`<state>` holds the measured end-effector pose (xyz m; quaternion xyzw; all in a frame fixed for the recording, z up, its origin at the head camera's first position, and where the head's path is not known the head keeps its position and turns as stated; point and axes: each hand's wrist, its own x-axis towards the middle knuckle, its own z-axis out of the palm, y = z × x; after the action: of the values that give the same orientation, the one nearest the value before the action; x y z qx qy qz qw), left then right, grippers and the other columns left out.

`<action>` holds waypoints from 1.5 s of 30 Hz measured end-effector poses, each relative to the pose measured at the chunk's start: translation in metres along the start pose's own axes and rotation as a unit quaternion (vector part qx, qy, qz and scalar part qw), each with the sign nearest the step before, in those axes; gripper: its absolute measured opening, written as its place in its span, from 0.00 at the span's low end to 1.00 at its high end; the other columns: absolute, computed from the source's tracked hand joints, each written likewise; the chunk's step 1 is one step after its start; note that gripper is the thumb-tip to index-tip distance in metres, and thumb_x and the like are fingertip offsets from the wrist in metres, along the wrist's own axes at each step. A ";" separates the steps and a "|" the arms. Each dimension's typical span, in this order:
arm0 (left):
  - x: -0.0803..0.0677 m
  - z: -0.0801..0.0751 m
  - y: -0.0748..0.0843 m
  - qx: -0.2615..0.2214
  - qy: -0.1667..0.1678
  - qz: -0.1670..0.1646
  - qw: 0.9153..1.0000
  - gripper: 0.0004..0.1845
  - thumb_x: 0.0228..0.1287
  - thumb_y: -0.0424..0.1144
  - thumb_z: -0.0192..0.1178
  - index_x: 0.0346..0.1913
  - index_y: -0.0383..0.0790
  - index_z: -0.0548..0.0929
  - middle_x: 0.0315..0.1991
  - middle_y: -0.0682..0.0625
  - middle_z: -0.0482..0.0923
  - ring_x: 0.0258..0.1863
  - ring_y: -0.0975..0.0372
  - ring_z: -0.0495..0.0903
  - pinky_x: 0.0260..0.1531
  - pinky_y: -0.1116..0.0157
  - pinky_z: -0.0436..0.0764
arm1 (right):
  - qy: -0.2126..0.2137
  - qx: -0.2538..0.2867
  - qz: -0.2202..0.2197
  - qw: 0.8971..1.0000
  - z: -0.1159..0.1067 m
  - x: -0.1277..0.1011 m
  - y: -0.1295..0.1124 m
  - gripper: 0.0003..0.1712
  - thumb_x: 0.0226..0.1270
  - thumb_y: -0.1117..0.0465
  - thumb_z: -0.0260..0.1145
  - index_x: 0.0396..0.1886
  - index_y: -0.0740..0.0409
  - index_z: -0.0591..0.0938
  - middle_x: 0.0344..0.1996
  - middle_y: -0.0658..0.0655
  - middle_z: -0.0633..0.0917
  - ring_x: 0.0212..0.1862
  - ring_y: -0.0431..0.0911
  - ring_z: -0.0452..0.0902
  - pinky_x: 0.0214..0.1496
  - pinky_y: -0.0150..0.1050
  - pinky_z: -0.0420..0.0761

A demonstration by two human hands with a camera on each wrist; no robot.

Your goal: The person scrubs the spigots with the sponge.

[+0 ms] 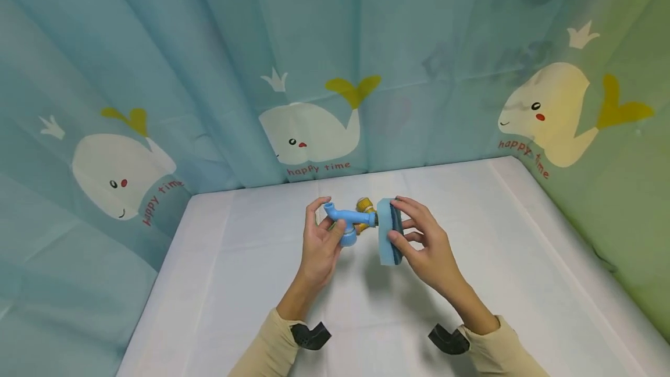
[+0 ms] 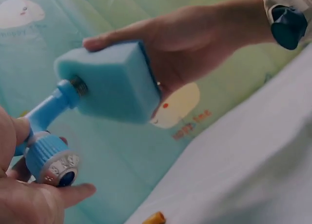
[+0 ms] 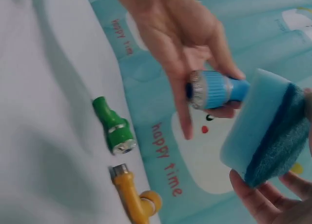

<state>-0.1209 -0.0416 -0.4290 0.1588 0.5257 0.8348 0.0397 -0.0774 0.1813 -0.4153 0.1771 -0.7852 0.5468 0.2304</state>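
Observation:
My left hand [image 1: 325, 227] grips a blue toy pipe [image 1: 345, 219] with a ribbed knob [image 2: 50, 158] at its lower end. My right hand [image 1: 404, 227] holds a light blue sponge [image 1: 389, 231] with a darker scouring side, thumb on the near edge and fingers over the far one. The sponge's face [image 2: 112, 80] presses against the pipe's threaded tip [image 2: 78, 86]. Both are held above the white table [image 1: 251, 284]. In the right wrist view the ribbed knob [image 3: 212, 90] sits between the left hand's fingers [image 3: 179, 112] beside the sponge [image 3: 265, 129].
A green fitting [image 3: 114, 126] and a yellow elbow pipe [image 3: 134, 197] lie on the table by the back curtain; the yellow pipe [image 1: 364, 208] shows behind the hands. A whale-print curtain [image 1: 314, 132] closes off the table's back and sides.

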 end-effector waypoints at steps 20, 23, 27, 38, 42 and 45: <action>-0.005 -0.016 0.000 0.308 -0.123 0.065 0.941 0.17 0.64 0.28 0.69 0.56 0.33 0.85 0.50 0.43 0.85 0.47 0.56 0.81 0.49 0.67 0.82 | -0.068 -0.099 -0.026 0.992 -0.015 0.007 0.006 0.33 0.61 0.68 0.77 0.66 0.50 0.81 0.66 0.60 0.77 0.46 0.47 0.81 0.35 0.36 0.85; -0.004 -0.017 -0.001 0.318 -0.114 0.084 0.938 0.17 0.63 0.27 0.70 0.54 0.34 0.85 0.49 0.44 0.85 0.46 0.56 0.81 0.47 0.67 0.83 | -0.076 -0.103 -0.045 0.991 -0.016 0.009 0.001 0.33 0.60 0.67 0.77 0.66 0.49 0.81 0.66 0.60 0.77 0.48 0.49 0.82 0.37 0.38 0.85; -0.004 -0.017 -0.002 0.316 -0.116 0.102 0.936 0.16 0.63 0.26 0.69 0.53 0.33 0.86 0.50 0.43 0.86 0.46 0.56 0.82 0.46 0.66 0.83 | -0.101 -0.114 -0.079 0.985 -0.015 0.013 -0.006 0.33 0.61 0.64 0.78 0.67 0.48 0.81 0.68 0.61 0.75 0.53 0.52 0.82 0.42 0.44 0.87; -0.004 -0.017 0.001 0.292 -0.124 0.123 0.940 0.14 0.62 0.22 0.68 0.51 0.30 0.86 0.49 0.39 0.85 0.49 0.55 0.83 0.50 0.63 0.84 | -0.095 -0.147 -0.114 0.978 -0.014 0.017 -0.013 0.33 0.59 0.63 0.79 0.66 0.47 0.83 0.69 0.62 0.73 0.43 0.45 0.81 0.37 0.42 0.86; -0.005 -0.018 0.002 0.286 -0.127 0.116 0.943 0.14 0.61 0.22 0.68 0.50 0.31 0.86 0.49 0.40 0.86 0.48 0.57 0.83 0.50 0.65 0.84 | -0.095 -0.124 -0.093 0.983 -0.016 0.018 -0.014 0.34 0.58 0.66 0.79 0.65 0.48 0.83 0.68 0.61 0.74 0.49 0.46 0.82 0.40 0.43 0.87; -0.004 -0.018 0.004 0.280 -0.136 0.116 0.943 0.13 0.62 0.21 0.68 0.50 0.30 0.86 0.49 0.39 0.85 0.50 0.56 0.83 0.51 0.64 0.84 | -0.130 -0.079 -0.077 0.985 -0.017 0.019 -0.017 0.34 0.61 0.67 0.77 0.67 0.48 0.82 0.69 0.59 0.75 0.56 0.48 0.80 0.43 0.42 0.86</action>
<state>-0.1219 -0.0601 -0.4336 0.3355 0.7060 0.6229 -0.0326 -0.0813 0.1907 -0.3866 0.2879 -0.8332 0.4358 0.1815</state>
